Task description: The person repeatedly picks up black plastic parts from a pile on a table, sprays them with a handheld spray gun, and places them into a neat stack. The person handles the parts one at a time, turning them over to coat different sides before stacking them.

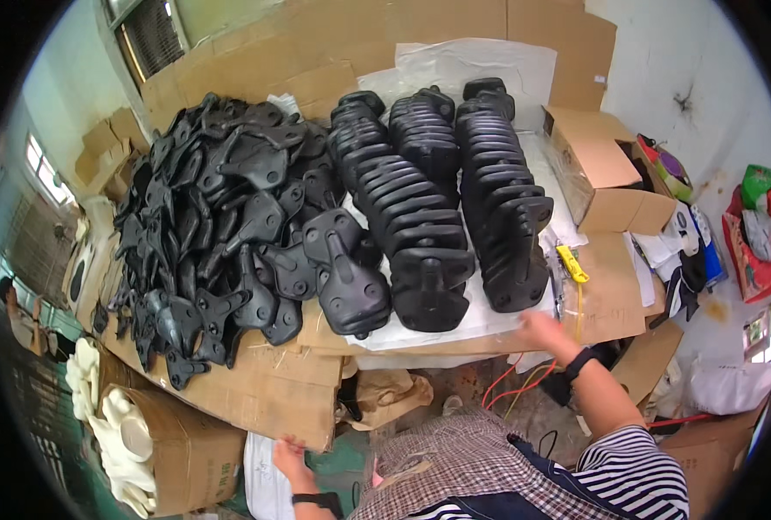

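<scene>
Nearest, the person's two hands, each with one dark wristband (581,364), are at the counter's front: the left hand (288,455) is released, fingers loosely bent, by the projecting front-left corner, while the right hand (540,331) is blurred at the front edge, just beside the right-hand row, and whether it grips anything I cannot tell. Below the counter's left edge, a carton (186,468) of cream-coloured pieces (121,433) bears printing on its side. On the cardboard-covered counter (290,390), black moulded parts (433,290) stand nested in three rows on white sheeting (489,329), with a loose heap (221,199) to the left, too tangled to count. They are glossy, with rounded lobes, a raised spine and small round dimples. One yellow cutter (572,264) lies near the right edge; farther back sits one open carton (598,169). A small white label (600,79) marks the upright cardboard (567,52) behind.
</scene>
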A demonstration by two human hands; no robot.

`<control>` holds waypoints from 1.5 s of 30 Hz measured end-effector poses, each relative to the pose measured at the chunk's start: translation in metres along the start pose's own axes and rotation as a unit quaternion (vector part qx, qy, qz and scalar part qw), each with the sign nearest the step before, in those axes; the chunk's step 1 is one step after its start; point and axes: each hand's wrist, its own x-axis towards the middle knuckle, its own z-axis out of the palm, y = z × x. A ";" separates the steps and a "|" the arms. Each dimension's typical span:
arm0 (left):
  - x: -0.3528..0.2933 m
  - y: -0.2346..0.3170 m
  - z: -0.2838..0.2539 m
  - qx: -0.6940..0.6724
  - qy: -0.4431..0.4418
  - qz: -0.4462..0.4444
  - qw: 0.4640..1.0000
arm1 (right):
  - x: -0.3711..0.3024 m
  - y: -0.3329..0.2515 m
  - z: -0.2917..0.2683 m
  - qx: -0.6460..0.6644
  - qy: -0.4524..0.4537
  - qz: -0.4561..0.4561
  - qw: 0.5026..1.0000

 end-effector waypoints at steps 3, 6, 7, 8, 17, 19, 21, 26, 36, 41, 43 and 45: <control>0.035 0.098 0.019 0.090 0.059 0.030 0.994 | 0.035 0.083 0.028 0.139 0.260 0.073 0.953; 0.040 0.118 0.045 0.134 0.033 0.016 0.990 | 0.076 0.149 0.050 0.090 0.405 0.029 0.910; 0.036 0.117 0.046 0.150 0.027 0.009 0.988 | 0.081 0.141 0.040 0.084 0.405 0.048 0.909; 0.028 0.111 0.046 0.159 0.026 0.000 0.987 | 0.086 0.131 0.029 0.078 0.406 0.069 0.908; -0.013 0.072 0.094 0.287 0.029 -0.068 0.955 | 0.089 0.227 0.036 0.250 0.281 0.072 0.924; -0.015 0.067 0.088 0.291 0.040 -0.077 0.953 | 0.057 0.247 0.026 0.591 0.120 0.182 0.776; -0.016 0.061 0.091 0.302 0.039 -0.101 0.947 | 0.032 0.270 0.030 0.723 0.036 0.232 0.650; -0.007 0.048 0.113 0.349 0.020 -0.126 0.929 | 0.036 0.299 0.043 0.692 0.106 0.271 0.661; -0.010 0.038 0.153 0.402 -0.072 -0.082 0.909 | 0.069 0.311 0.026 0.482 0.174 0.292 0.808; -0.009 0.033 0.150 0.429 -0.077 -0.092 0.895 | 0.065 0.326 0.017 0.295 0.186 0.319 0.881; -0.002 0.033 0.149 0.432 -0.082 -0.088 0.894 | 0.062 0.333 0.012 0.382 0.234 0.314 0.838; 0.001 0.034 0.152 0.428 -0.089 -0.086 0.895 | 0.069 0.367 0.018 0.445 0.284 0.318 0.788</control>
